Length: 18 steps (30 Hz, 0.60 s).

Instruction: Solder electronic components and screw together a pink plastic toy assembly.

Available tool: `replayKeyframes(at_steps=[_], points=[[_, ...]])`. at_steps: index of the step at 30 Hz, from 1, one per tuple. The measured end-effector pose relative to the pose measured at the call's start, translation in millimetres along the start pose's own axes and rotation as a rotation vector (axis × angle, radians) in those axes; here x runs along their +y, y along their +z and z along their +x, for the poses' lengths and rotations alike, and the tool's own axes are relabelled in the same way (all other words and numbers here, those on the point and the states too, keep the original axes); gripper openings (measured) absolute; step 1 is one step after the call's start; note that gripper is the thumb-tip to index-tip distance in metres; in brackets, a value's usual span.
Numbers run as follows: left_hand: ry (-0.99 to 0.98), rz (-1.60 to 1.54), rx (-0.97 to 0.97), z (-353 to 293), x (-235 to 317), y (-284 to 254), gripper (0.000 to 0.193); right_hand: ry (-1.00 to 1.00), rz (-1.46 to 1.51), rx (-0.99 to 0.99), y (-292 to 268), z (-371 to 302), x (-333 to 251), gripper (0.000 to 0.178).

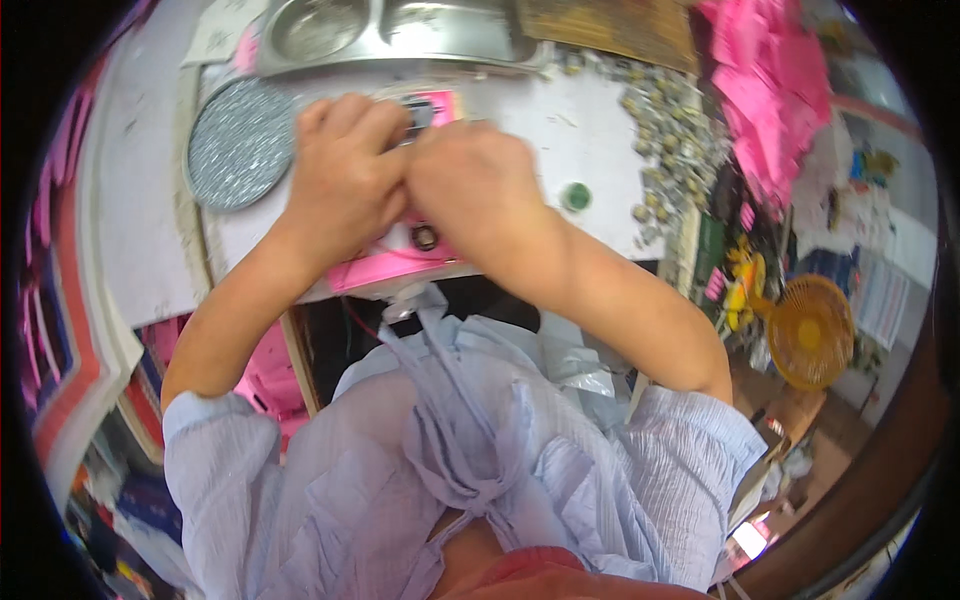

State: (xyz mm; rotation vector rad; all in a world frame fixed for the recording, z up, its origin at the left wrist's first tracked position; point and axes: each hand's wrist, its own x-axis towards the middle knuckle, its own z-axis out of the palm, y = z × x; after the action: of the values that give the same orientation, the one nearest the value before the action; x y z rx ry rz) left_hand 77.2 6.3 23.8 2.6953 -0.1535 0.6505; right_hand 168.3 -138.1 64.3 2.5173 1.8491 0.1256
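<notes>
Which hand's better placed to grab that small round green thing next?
Probably the right hand: the small round green thing lies just to its right, while the left hand is farther away.

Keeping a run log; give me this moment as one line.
left hand: over pink fixture, grip hidden; right hand: beside left, grip hidden; leftward: silvery pieces in round tray; rightward: green round item; beyond: steel tray

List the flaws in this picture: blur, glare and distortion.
In the head view, the right hand looks smeared, probably by motion, while the left hand is somewhat clearer; in the head view, bright glare streaks the metal tray; in the head view, the fisheye lens bends straight edges toward the rim and leaves the corners black.
</notes>
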Motion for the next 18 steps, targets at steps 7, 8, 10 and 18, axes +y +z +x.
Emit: replayKeyframes(at_steps=[7, 8, 10, 18], points=[[0.013, -0.020, 0.002, 10.4, 3.7, -4.7, 0.014, 0.284, 0.577, -0.163, 3.0, 3.6, 50.5, 0.018], [0.025, -0.032, -0.010, 12.9, 2.3, -4.7, 0.014, 0.361, 0.706, -0.164, 7.5, 2.0, 55.5, 0.019], [0.048, -0.053, -0.038, 19.6, -1.3, -2.7, 0.013, 0.398, 0.800, -0.150, 12.1, -7.6, 56.9, 0.020], [-0.037, -0.289, -0.226, 58.5, -10.1, -6.9, 0.030, 0.728, 0.833, 0.414, 2.3, -22.8, 259.8, 0.021]])
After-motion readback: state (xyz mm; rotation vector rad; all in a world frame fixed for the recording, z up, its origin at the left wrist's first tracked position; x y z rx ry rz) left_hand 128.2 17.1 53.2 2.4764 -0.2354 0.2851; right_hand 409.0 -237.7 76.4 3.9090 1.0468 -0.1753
